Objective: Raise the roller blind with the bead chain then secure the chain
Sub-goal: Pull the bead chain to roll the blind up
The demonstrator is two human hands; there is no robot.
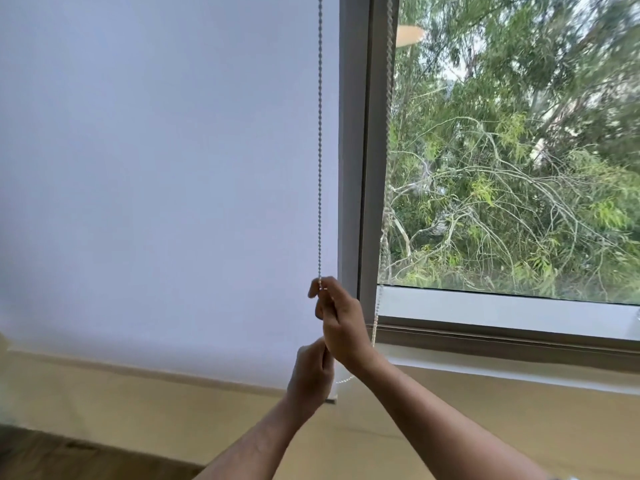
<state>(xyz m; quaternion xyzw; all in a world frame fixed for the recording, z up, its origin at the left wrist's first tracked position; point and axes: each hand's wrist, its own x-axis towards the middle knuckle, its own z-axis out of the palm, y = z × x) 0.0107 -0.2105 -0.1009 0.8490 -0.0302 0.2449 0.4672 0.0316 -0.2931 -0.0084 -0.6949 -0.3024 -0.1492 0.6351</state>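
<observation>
A pale lilac roller blind covers the left window pane, its bottom edge low near the beige wall. A white bead chain hangs straight down in front of the blind's right edge. My right hand is shut on the bead chain, pinching it at the top of the fist. Just below it, my left hand is also closed around the same chain. A short loop of beads shows under my right wrist.
A grey window frame stands right of the blind. A second bead chain hangs by the uncovered right pane, with trees outside. The sill runs along the lower right. Beige wall and dark floor lie below.
</observation>
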